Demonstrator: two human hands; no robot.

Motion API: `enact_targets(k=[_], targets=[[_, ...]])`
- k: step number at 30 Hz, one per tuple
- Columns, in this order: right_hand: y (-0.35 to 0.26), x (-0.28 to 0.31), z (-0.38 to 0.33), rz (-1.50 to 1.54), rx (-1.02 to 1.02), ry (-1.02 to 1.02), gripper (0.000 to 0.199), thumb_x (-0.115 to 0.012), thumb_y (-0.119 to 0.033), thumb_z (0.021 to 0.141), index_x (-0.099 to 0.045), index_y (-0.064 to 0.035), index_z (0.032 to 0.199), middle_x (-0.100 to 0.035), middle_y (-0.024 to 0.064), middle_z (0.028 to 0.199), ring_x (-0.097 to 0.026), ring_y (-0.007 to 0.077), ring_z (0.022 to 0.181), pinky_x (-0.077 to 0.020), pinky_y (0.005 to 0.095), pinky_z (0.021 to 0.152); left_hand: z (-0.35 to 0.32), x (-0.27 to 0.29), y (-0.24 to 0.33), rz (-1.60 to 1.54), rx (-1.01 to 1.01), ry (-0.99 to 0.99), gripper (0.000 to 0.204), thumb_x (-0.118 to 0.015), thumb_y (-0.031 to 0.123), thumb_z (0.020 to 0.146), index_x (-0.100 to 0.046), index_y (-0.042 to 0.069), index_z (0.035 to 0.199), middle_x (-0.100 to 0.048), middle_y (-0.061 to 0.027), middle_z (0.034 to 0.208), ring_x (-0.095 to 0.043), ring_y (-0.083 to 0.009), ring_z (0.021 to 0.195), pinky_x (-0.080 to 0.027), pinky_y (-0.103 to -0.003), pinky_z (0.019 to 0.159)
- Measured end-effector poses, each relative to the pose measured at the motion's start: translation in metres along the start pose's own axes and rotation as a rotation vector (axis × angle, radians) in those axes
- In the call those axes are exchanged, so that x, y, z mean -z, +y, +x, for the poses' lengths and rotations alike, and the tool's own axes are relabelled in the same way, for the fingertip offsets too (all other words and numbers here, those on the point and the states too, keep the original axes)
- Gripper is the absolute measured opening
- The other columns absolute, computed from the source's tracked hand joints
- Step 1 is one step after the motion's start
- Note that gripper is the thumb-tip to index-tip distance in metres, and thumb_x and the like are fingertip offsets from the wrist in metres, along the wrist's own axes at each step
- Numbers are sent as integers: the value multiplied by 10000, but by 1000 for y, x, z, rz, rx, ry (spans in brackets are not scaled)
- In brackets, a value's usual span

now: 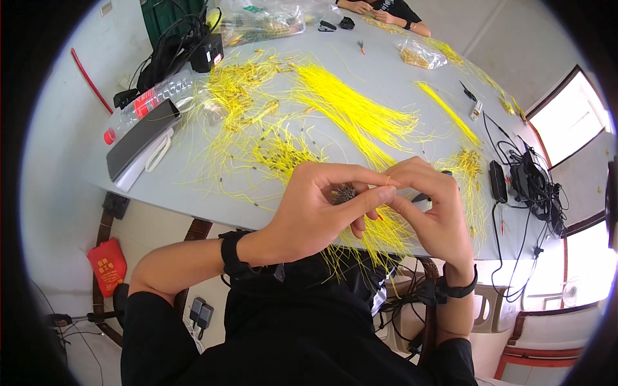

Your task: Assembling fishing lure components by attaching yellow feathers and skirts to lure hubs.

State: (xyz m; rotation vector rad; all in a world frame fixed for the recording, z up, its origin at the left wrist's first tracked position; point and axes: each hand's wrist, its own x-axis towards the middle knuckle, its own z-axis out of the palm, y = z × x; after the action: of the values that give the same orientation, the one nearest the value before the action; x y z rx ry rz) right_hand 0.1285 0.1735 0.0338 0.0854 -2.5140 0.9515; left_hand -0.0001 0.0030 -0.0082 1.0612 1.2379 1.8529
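Observation:
My left hand (309, 209) is closed around a bundle of thin yellow strands; their clustered dark ends (342, 193) poke out between thumb and fingers. Below the hand the loose strands (370, 248) fan out over the table's near edge. My right hand (431, 199) meets it fingertip to fingertip, thumb and forefinger pinched. A small yellow-orange bit of thin strand shows between the meeting fingertips; the rest of it is hidden. Just beyond the hands lie a tangle of yellow strands with dark ends (283, 154) and a straight yellow bundle (354, 106).
On the grey table (193, 199) are a plastic bottle (145, 103), a dark flat device (143, 138), black cables (534, 180) and a bag of yellowish pieces (421, 55). Another narrow yellow bundle (450, 116) lies to the right. Across the table, another person's hands (380, 14) work.

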Motion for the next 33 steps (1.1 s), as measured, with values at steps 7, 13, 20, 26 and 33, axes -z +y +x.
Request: enact_targets(k=[7, 13, 20, 26, 33], targets=[[-2, 5, 2, -64, 17, -21, 81, -764, -35, 885, -700, 13, 892, -719, 118, 854, -672, 283, 823, -482, 378, 867, -1, 2, 8, -3, 32, -6, 268, -712, 68, 1013, -703, -45, 1256, -726, -99, 886, -687, -104, 704, -560, -238, 577], [2, 4, -4, 251, -137, 65, 56, -716, -25, 915, -682, 16, 900, -689, 95, 848, -654, 210, 813, -487, 333, 826, 0, 0, 1, -55, -75, 22, 390, -616, -34, 1022, -460, 1, 1378, -703, -147, 1074, -709, -156, 875, -575, -291, 793], [6, 5, -1, 245, -17, -6, 67, -709, -28, 934, -680, 32, 927, -688, 101, 889, -647, 195, 833, -503, 331, 792, 3, 1, 0, -193, -80, -5, 359, -574, -18, 1038, -427, 10, 1364, -679, -186, 1141, -727, -211, 974, -593, -347, 894], [3, 8, -1, 194, -13, -34, 73, -732, -27, 926, -692, 34, 922, -708, 107, 896, -668, 212, 840, -511, 336, 793, 3, 3, -2, -194, -124, 10, 262, -521, 21, 1070, -492, -22, 1327, -640, -181, 1217, -735, -233, 976, -612, -362, 901], [0, 8, -1, 183, -17, -50, 82, -746, -23, 912, -691, 39, 905, -707, 111, 887, -674, 225, 833, -512, 338, 780, 2, 2, 1, -147, -151, 44, 313, -508, 7, 1062, -502, -42, 1371, -666, -159, 1139, -741, -222, 949, -625, -352, 883]])
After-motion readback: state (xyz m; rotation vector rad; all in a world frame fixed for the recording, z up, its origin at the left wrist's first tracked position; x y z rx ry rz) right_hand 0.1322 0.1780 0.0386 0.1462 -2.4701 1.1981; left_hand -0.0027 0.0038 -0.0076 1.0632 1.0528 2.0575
